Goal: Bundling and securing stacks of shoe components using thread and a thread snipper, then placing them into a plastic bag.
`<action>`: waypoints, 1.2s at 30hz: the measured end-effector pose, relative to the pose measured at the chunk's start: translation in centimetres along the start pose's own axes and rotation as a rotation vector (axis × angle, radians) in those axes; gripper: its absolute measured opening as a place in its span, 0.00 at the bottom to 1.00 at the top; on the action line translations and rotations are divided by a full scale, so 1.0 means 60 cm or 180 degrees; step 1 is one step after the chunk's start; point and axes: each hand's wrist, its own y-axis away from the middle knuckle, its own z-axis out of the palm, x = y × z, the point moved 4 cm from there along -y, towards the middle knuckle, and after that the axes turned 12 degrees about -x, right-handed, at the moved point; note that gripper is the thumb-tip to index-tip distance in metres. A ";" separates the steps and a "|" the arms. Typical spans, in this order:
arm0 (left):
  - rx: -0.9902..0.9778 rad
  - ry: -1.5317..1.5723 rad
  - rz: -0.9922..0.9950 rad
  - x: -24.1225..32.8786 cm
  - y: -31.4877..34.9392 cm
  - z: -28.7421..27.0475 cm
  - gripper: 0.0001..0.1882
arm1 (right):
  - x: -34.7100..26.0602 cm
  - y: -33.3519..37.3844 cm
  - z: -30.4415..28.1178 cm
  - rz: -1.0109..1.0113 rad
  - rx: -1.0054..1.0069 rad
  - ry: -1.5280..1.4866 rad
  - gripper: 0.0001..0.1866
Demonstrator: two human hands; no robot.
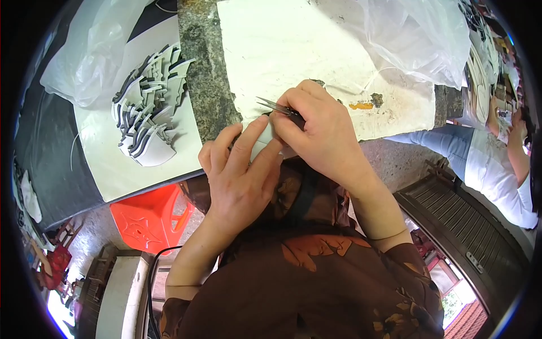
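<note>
Just past the table's near edge, my left hand point(243, 178) presses a small white piece point(263, 139) with its fingers. The piece is partly hidden under them, and it resembles the pieces stacked on the left. Closed around a pair of small thread snips point(276, 106) is my right hand point(319, 127). The snips' pointed metal blades stick out to the left, slightly apart, above my left fingertips. Their dark handle is mostly covered by my fingers. The two hands are close together over the piece.
An overlapping stack of curved white and dark cut pieces point(155, 148) lies on a white sheet at left. Clear plastic bags point(93, 53) stand at the far left and far right. A red plastic stool point(148, 217) is below the table. Another person point(494, 172) sits at right.
</note>
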 end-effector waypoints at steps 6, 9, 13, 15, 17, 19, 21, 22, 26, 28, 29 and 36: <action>-0.0274 -0.0240 -0.0096 0.002 -0.003 -0.004 0.14 | -0.003 0.003 -0.005 0.0023 -0.0056 -0.0018 0.06; -0.0294 -0.0225 -0.0148 0.001 -0.003 -0.002 0.14 | 0.002 0.005 -0.013 0.0070 -0.0178 -0.0064 0.06; -0.0305 -0.0227 -0.0152 0.001 -0.005 -0.002 0.14 | 0.011 0.008 -0.028 0.0162 -0.0210 -0.0119 0.07; -0.0307 -0.0239 -0.0152 0.000 -0.005 -0.001 0.14 | 0.014 0.009 -0.032 0.0266 -0.0242 -0.0204 0.07; -0.0282 -0.0286 -0.0124 -0.001 -0.005 0.000 0.15 | 0.017 0.009 -0.035 0.0268 -0.0237 -0.0171 0.07; -0.0293 -0.0293 -0.0153 -0.003 -0.005 0.001 0.17 | 0.017 0.009 -0.038 0.0271 -0.0233 -0.0140 0.08; -0.0304 -0.0301 -0.0183 -0.003 -0.006 0.001 0.20 | 0.016 0.007 -0.039 0.0238 -0.0243 -0.0058 0.08; -0.0325 -0.0341 -0.0192 -0.003 -0.006 0.001 0.21 | 0.017 0.007 -0.038 0.0242 -0.0240 -0.0058 0.08; -0.0422 -0.0424 -0.0225 -0.001 -0.008 0.000 0.25 | 0.020 0.008 -0.037 0.0305 -0.0174 -0.0097 0.08; -0.0438 -0.0425 -0.0242 0.000 -0.009 -0.001 0.25 | 0.021 0.008 -0.036 0.0327 -0.0186 -0.0113 0.08; -0.0455 -0.0425 -0.0259 0.001 -0.009 -0.001 0.25 | 0.021 0.007 -0.036 0.0307 -0.0186 -0.0069 0.08; -0.0429 -0.0476 -0.0248 0.004 -0.013 0.000 0.24 | 0.023 0.006 -0.037 0.0311 -0.0221 -0.0073 0.08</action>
